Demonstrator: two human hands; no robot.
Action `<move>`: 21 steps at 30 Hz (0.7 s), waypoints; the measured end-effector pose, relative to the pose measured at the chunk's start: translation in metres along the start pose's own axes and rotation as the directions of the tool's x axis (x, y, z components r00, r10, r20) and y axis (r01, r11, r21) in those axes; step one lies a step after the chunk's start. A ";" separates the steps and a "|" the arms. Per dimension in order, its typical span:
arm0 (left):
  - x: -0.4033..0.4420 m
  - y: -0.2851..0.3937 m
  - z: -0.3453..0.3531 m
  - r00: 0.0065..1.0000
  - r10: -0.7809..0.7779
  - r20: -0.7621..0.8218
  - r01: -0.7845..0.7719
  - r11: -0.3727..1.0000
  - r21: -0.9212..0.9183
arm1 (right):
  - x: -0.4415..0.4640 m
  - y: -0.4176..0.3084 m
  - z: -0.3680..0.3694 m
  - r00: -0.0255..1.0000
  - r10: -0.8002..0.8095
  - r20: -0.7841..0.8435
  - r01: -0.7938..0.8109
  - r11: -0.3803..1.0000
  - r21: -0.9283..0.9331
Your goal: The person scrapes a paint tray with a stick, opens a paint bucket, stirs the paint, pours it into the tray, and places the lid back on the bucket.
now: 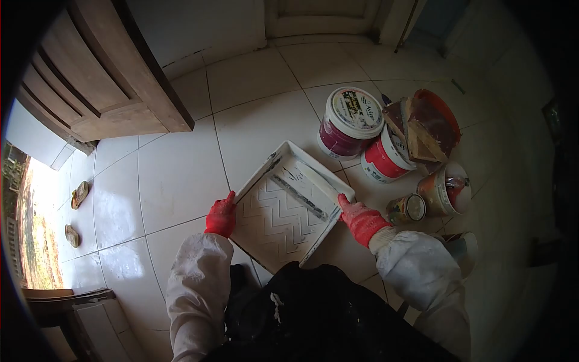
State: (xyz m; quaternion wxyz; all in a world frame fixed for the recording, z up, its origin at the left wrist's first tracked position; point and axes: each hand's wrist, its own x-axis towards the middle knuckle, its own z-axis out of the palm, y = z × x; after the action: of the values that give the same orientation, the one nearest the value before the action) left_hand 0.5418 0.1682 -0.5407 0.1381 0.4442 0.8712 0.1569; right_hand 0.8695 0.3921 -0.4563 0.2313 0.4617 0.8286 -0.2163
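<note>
Between my hands is a white paint tray (272, 224) with a zigzag ribbed slope and dark paint smears, its deeper end pointing away from me. My left hand (221, 216), in a red glove, is closed on the tray's left rim. On the opposite rim, my right hand (363, 221) grips the edge, also in a red glove, with the thumb side uppermost. The fingers under the rims are hidden. Just beyond my right hand stands a small open tin (407, 209).
At the right stand a lidded purple-and-white paint bucket (351, 122), a red-and-white bucket (384, 158) with boards (427, 130) on it, and another bucket (445, 190). An open wooden door (114, 72) is at left. Sandals (79, 194) lie near the doorway on the tiled floor (175, 199).
</note>
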 end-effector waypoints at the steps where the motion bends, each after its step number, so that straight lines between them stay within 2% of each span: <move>1: 0.002 0.000 0.000 0.998 -0.053 0.041 0.052 0.998 0.023 | 0.013 -0.011 0.001 1.000 0.005 0.029 -0.008 0.996 0.090; 2: -0.001 0.002 0.000 0.995 -0.082 0.047 0.082 0.997 0.016 | 0.027 -0.023 0.002 0.998 0.010 0.059 -0.020 0.984 0.179; 4: -0.003 0.005 -0.003 0.994 -0.099 0.054 0.100 0.995 -0.021 | 0.033 -0.030 0.007 0.981 0.120 0.153 -0.173 0.899 0.403; 7: -0.012 0.004 0.011 0.995 -0.096 0.038 0.097 0.995 -0.022 | 0.030 0.008 0.018 0.984 0.014 0.175 -0.095 0.879 0.467; 9: -0.022 0.008 0.017 0.992 -0.099 0.083 0.101 0.994 -0.031 | -0.005 -0.027 -0.018 0.977 -0.204 -0.062 0.210 0.971 0.111; 10: -0.032 0.014 0.020 0.990 -0.125 0.059 0.130 0.986 -0.102 | 0.003 -0.035 -0.010 0.973 -0.219 -0.071 0.228 0.959 0.168; 11: -0.035 0.020 0.021 0.989 -0.147 0.024 0.148 0.974 -0.171 | 0.002 -0.038 -0.006 0.971 -0.224 -0.079 0.235 0.955 0.180; 13: -0.039 0.034 0.014 0.965 -0.250 0.080 0.262 0.944 -0.203 | -0.012 -0.041 0.004 0.975 -0.220 0.041 0.214 0.969 0.123; 14: -0.042 0.036 0.016 0.968 -0.240 0.074 0.251 0.934 -0.254 | -0.029 -0.042 -0.007 0.966 -0.207 0.154 0.176 0.965 0.196; 15: -0.045 0.041 0.019 0.970 -0.232 0.066 0.241 0.919 -0.311 | -0.027 -0.037 -0.006 0.967 -0.201 0.159 0.168 0.966 0.197; 16: -0.050 0.046 0.022 0.970 -0.230 0.074 0.241 0.920 -0.309 | -0.022 -0.032 -0.004 0.970 -0.145 0.194 0.085 0.953 0.291; 18: -0.056 0.060 0.019 0.943 -0.276 0.184 0.319 0.909 -0.269 | -0.005 -0.034 0.002 0.983 -0.160 0.093 0.130 0.955 0.268; 19: -0.058 0.067 0.017 0.948 -0.247 0.199 0.294 0.920 -0.259 | -0.004 -0.036 0.002 0.984 -0.158 0.087 0.129 0.953 0.275; 21: -0.057 0.065 0.026 0.970 -0.185 0.157 0.225 0.927 -0.299 | -0.015 -0.054 -0.013 0.990 -0.069 0.119 0.064 0.997 0.045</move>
State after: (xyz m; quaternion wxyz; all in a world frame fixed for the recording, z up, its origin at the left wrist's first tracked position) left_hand 0.6320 0.1614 -0.5329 0.2775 0.3319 0.8662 0.2500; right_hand 0.8270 0.3636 -0.4295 0.2641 0.4248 0.8232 -0.2685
